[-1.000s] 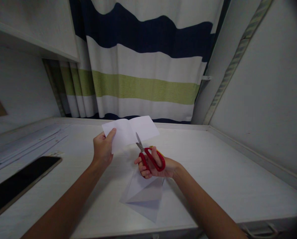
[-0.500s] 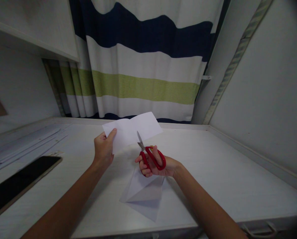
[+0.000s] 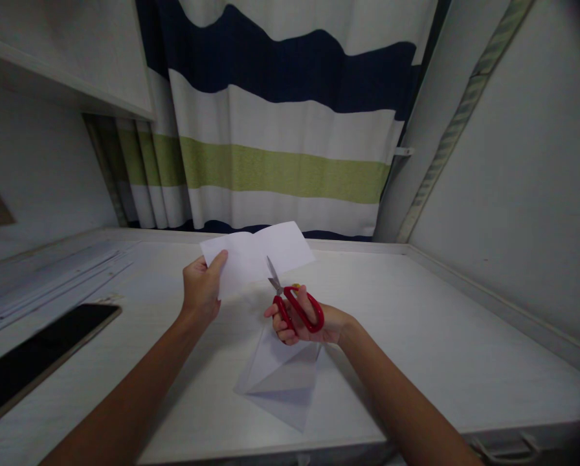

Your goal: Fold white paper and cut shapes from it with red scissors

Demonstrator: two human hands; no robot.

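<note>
My left hand (image 3: 202,285) pinches the left end of a white sheet of paper (image 3: 285,246), thumb on its near face, holding it above the desk. My right hand (image 3: 302,317) is wrapped round the red handles of a pair of scissors (image 3: 311,314). Their blades are parted, and the upper one lies over the middle of the sheet near its lower edge. Whether the paper is between the blades I cannot tell. Below my right hand, a folded piece of white paper (image 3: 280,388) lies on the desk, its top partly hidden by that hand.
A dark-screened phone (image 3: 47,356) lies on the white desk (image 3: 416,362) at the left. Behind it are flat papers or clear sleeves (image 3: 66,278) along the left side. A striped curtain (image 3: 285,175) hangs behind the desk, and a white wall (image 3: 527,194) stands at the right.
The right end of the sheet has dipped and shifted slightly left. Both hands and the scissors are almost where they were.
</note>
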